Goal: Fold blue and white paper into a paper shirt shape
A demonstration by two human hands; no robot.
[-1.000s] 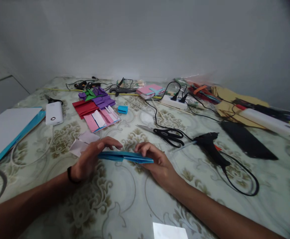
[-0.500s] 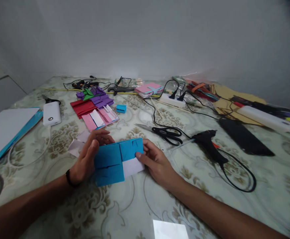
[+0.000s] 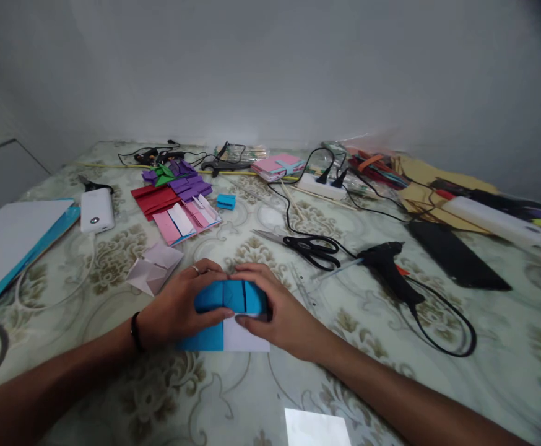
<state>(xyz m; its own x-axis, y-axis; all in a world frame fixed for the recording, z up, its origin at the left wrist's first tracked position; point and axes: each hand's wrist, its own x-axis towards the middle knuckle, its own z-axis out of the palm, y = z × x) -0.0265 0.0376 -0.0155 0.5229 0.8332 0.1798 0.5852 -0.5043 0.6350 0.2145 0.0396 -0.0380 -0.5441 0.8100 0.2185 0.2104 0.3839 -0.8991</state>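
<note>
A folded sheet of blue paper (image 3: 234, 296), white on its other face, lies low in the middle of the table between both hands. My left hand (image 3: 184, 306) is closed on its left part, thumb in front and fingers behind the upper edge. On the right part, my right hand (image 3: 280, 306) grips in the same manner, and the two thumbs nearly meet. Part of the paper is hidden under the fingers. Left of my left hand sits a creased pale paper piece (image 3: 154, 267). Beyond my right hand lie black-handled scissors (image 3: 310, 248).
Farther back are pink folded papers (image 3: 187, 220), red paper (image 3: 154, 201), purple paper (image 3: 189, 186) and a small blue piece (image 3: 226, 201). A glue gun (image 3: 389, 269) with its cable and a black phone (image 3: 456, 254) lie right. A white power bank (image 3: 96, 210) stands left.
The blue paper has gone from raised and tilted to lower on the table, its upper part folded over. My left hand has moved right onto it, and both hands have come together.
</note>
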